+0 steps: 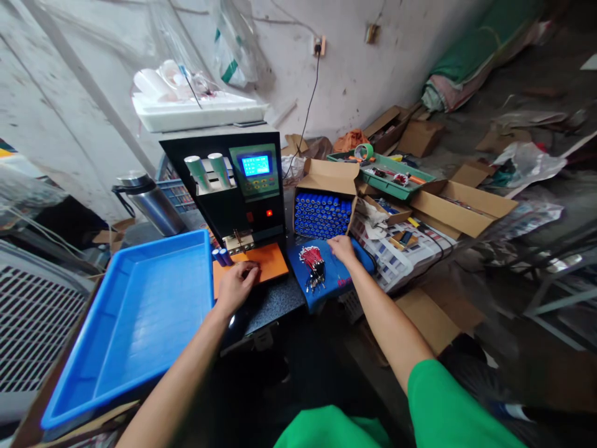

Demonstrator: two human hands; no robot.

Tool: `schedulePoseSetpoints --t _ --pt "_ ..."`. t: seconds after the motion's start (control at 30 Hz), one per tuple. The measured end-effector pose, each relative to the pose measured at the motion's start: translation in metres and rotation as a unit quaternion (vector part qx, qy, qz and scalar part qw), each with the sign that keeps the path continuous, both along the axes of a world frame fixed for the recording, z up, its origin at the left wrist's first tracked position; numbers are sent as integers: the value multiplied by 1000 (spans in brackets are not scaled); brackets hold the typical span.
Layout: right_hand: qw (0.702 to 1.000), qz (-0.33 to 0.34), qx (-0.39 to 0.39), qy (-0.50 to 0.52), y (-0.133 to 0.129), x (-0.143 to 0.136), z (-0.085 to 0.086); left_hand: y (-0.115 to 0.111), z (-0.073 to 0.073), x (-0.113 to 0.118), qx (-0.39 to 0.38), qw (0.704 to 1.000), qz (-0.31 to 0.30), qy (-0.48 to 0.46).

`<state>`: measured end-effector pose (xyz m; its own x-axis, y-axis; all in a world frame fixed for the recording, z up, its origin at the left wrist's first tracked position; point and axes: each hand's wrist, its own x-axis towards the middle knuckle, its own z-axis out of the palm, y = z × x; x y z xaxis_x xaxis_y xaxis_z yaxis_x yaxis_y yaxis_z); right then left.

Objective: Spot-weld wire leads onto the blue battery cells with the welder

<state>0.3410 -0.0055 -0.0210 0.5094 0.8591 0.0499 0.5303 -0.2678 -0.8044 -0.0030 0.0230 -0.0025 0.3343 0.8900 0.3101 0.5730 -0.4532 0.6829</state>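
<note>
My left hand (237, 285) rests on the orange board (273, 261) in front of a black spot welder (219, 218) with a lit screen. Its fingers are curled together, and whatever they may hold is hidden. Two blue battery cells (222, 256) stand just beyond those fingers. Over the blue cloth (298, 252), my right hand (342, 247) has its fingers closed; I cannot make out anything in them. Left of it lies a bundle of red and black wire leads (313, 264) with white ends. Behind it, a cardboard box (326, 177) holds many blue cells (323, 214) stacked on their sides.
A large blue tray (156, 311) sits at the left, with a steel flask (152, 202) behind it. Farther right are a green tray (382, 177) with tape and tools, and an open cardboard box (461, 205). White foam (200, 115) tops the machine.
</note>
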Motion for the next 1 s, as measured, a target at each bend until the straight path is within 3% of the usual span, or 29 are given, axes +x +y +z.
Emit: schedulePoseSetpoints --t 0.13,0.3,0.43,0.53,0.63,0.8,1.0 --pt "972 -53 169 156 -8 8 25 0 0 0 -4 1000 2 -12" --pt "905 -16 287 315 -12 -20 61 -5 5 2 7 999 2 -52" --pt "856 19 281 434 -16 -70 69 -22 17 9 57 996 -23 -70" --pt "814 37 256 520 -21 -110 65 -41 26 17 81 993 -69 -58" --pt "783 51 238 572 -26 -142 60 -56 29 25 100 992 -74 -20" --pt "757 58 208 617 -31 -174 57 -63 23 25 116 993 -21 19" --pt "754 68 187 626 -35 -187 54 -68 16 17 65 996 22 -56"
